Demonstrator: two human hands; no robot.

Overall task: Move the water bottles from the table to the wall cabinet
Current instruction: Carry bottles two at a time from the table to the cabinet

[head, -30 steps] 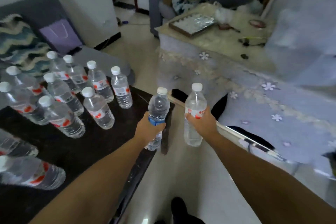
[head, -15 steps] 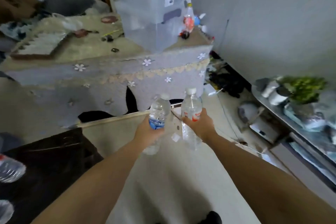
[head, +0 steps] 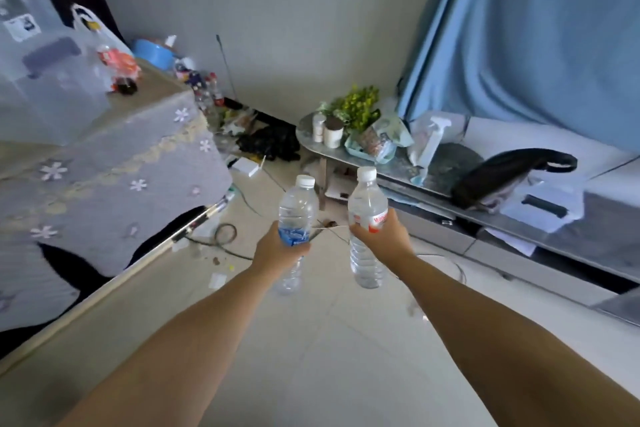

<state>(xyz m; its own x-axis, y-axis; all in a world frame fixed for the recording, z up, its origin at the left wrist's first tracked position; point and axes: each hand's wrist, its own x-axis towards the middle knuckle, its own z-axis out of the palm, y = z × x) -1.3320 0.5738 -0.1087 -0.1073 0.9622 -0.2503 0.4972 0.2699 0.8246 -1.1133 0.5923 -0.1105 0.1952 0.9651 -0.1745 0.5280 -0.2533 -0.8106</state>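
Observation:
Out in front of me, my left hand (head: 277,250) grips a clear water bottle with a blue label (head: 298,208) around its middle. My right hand (head: 384,236) grips a second clear bottle with a red and white label (head: 367,204), also around the middle. Both bottles are upright with white caps, held side by side above the pale floor. The dark table with the other bottles is out of view. No wall cabinet is recognisable in view.
A cloth-covered table (head: 104,184) with a plastic bin stands at the left. A low metallic cabinet (head: 450,232) runs along the right, carrying a plant (head: 356,104), jars, a spray bottle and a black bag (head: 502,177). Cables and clutter lie by the far wall. A blue curtain (head: 536,28) hangs at right.
The view has swung right, away from the dark table of bottles, past the cloth-covered table, to the low cabinet and curtain. Both hands keep holding their bottles.

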